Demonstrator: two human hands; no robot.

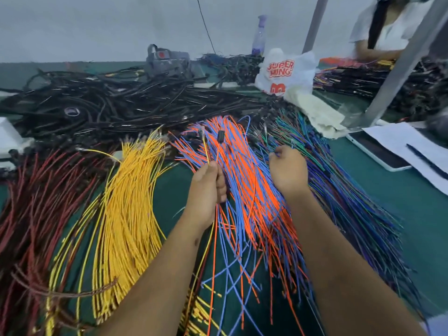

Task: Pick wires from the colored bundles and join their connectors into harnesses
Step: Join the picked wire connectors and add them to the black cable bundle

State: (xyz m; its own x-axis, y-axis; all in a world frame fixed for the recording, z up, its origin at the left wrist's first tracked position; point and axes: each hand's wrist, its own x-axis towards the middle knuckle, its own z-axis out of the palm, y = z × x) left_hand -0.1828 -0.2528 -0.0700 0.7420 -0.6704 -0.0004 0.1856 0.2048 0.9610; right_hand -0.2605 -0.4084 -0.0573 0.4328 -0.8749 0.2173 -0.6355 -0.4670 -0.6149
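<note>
The left hand [206, 187] grips a yellow wire [205, 149] and an orange wire [216, 154] upright, black connector [220, 136] on top, ready for joining. The right hand [288, 169] pinches into the blue-green bundle [339, 170], apparently selecting another. Black harnesses [116, 98] lie piled across the far tabletop [400, 190].

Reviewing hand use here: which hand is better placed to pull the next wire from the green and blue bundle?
The right hand: its fingers already reach into the green and blue bundle, while the left hand grips picked yellow and orange wires.
</note>
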